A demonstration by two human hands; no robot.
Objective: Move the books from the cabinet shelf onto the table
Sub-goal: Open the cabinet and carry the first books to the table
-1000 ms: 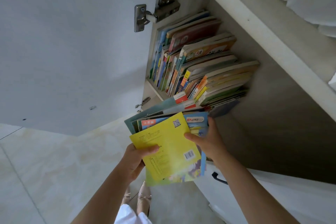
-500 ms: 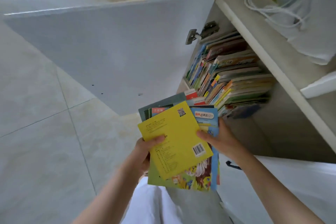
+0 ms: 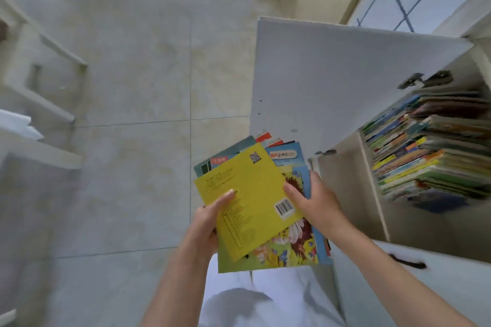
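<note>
I hold a fanned stack of thin books [image 3: 252,194] in front of my body, a yellow cover with a barcode on top and several colourful ones beneath. My left hand [image 3: 210,223] grips the stack's left edge, thumb on the yellow cover. My right hand [image 3: 316,202] grips the right edge, thumb near the barcode. More books [image 3: 425,146] remain packed on the cabinet shelf at the right, apart from my hands.
The open white cabinet door [image 3: 345,82] stands between me and the floor ahead. Pale tiled floor [image 3: 132,141] spreads to the left. White furniture [image 3: 34,125] sits at the left edge. A closed lower cabinet front with a black handle [image 3: 406,263] is at right.
My view has swung left and away from the cabinet. The stack in both hands has come away from the shelf toward my body; the shelf books now sit at the right edge.
</note>
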